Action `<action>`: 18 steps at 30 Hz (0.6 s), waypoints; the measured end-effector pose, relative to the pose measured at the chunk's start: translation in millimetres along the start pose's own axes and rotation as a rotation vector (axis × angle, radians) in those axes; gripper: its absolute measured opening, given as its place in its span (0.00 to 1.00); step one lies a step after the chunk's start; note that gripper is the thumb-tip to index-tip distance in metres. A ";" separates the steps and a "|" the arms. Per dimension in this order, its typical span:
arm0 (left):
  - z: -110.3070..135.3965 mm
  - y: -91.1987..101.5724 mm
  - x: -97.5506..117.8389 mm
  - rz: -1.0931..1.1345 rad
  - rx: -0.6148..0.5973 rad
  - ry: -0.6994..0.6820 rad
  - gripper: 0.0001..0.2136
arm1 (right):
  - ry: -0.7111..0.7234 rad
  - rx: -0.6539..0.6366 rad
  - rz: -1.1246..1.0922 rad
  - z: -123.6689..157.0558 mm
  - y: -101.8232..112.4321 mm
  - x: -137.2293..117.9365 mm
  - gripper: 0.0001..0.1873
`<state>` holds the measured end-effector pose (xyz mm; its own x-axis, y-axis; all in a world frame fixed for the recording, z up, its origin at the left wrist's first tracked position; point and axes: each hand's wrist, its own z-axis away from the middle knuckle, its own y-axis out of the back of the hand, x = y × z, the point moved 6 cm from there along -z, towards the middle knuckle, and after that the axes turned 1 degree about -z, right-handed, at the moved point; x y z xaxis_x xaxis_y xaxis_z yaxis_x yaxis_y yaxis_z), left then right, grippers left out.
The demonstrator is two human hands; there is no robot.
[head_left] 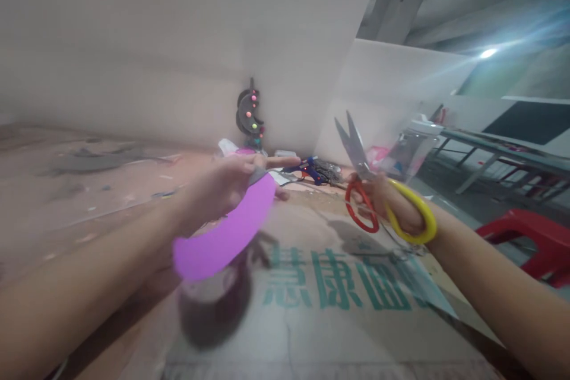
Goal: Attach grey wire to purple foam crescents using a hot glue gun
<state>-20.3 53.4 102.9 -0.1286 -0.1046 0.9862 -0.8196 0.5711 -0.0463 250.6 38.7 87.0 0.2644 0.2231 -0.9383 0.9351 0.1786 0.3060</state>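
Note:
My left hand (234,181) pinches the upper end of a curved purple strip (231,231), with its index finger stretched out to the right. A small grey piece (257,175) shows at the fingers; whether it is joined to the strip is unclear. The strip looks like foam or card and hangs above the work surface, casting a shadow. Off to the right, my right hand (383,196) holds scissors (354,145) with one red and one yellow handle loop. Their blades point up and stand slightly apart, away from the strip.
Flat cardboard (312,332) with green printed characters covers the near table. Behind it lie a blue glue gun (314,169) and a dark curved ornament with coloured balls (249,113) against the white partition. A clear plastic container (414,145) and a red stool (529,243) are at right.

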 end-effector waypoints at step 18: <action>12.3 -29.7 -21.8 -0.391 -0.410 0.182 0.07 | 0.050 0.009 0.903 -24.3 23.1 43.7 0.31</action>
<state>-0.1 28.8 80.9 0.2672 -0.2500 0.9307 -0.4998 0.7897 0.3556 278.1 75.9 57.0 0.8882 0.3157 -0.3339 0.3788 -0.0918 0.9209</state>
